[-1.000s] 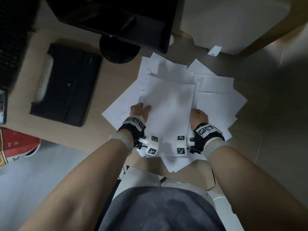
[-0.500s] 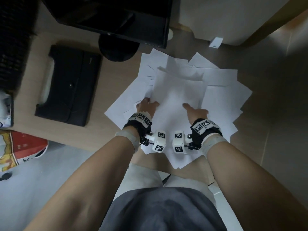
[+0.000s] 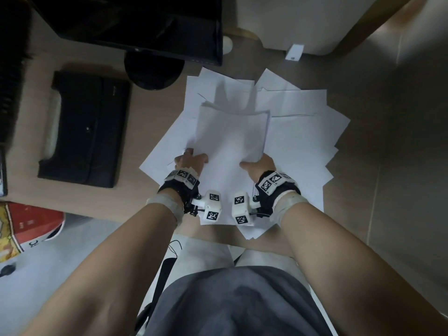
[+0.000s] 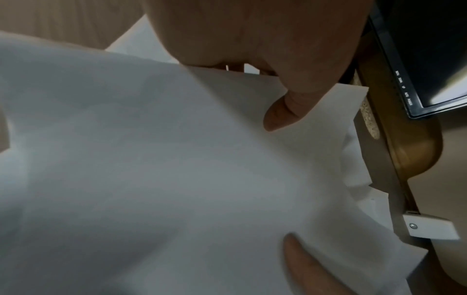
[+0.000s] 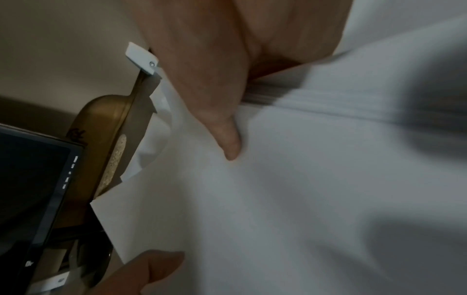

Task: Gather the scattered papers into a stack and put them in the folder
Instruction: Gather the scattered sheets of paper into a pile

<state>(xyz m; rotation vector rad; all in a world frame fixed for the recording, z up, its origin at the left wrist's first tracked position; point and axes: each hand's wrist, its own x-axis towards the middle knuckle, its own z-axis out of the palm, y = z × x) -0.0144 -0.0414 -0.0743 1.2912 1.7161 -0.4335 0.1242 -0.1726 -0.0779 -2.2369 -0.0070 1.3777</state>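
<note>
A gathered stack of white papers (image 3: 230,139) is lifted at its near end above more loose sheets (image 3: 300,132) fanned over the desk. My left hand (image 3: 191,161) grips the stack's left edge, thumb (image 4: 283,111) on top and fingers hidden beneath. On the right edge my right hand (image 3: 259,164) grips it the same way, thumb (image 5: 225,135) pressed on the top sheet, the layered paper edges (image 5: 303,91) showing beside it. The black folder (image 3: 84,127) lies shut on the desk to the left, apart from both hands.
A dark monitor (image 3: 145,23) on a round base (image 3: 152,69) stands behind the papers. A white appliance (image 3: 295,18) with a small tag sits at the back right. The desk's (image 3: 155,107) near edge runs under my wrists; a red bag (image 3: 29,224) lies on the floor at left.
Both hands moved from pressing flat on the sheets to gripping the stack's sides. The stack has risen off the loose papers and its edges are more aligned.
</note>
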